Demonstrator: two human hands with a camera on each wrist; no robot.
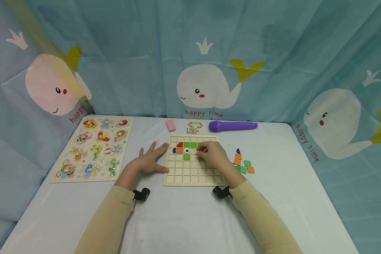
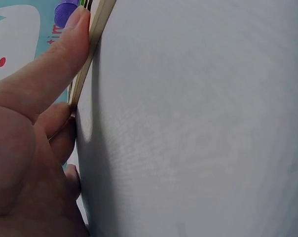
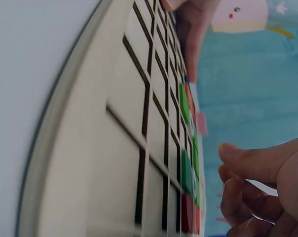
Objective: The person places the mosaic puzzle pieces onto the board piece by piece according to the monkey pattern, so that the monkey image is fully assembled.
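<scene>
In the head view, a wooden grid board (image 1: 190,173) lies on the table with red, orange, green and blue pieces and a round eye piece (image 1: 186,150) in its upper rows. My left hand (image 1: 149,161) spreads its fingers at the board's left edge, thumb and fingertips touching it. The left wrist view shows that thumb (image 2: 50,69) against the board's rim. Above the board's right half hovers my right hand (image 1: 213,154), fingers loosely bent and thumb near the index finger. No piece shows between those fingertips (image 3: 228,150) in the right wrist view. The hand covers some squares.
Loose orange, green and blue pieces (image 1: 250,169) lie right of the board. Behind it are a pink block (image 1: 170,125), a pattern card (image 1: 194,127) and a purple microphone-shaped object (image 1: 233,126). An insect puzzle board (image 1: 92,151) lies at the left. A whale-print curtain (image 1: 146,88) hangs behind.
</scene>
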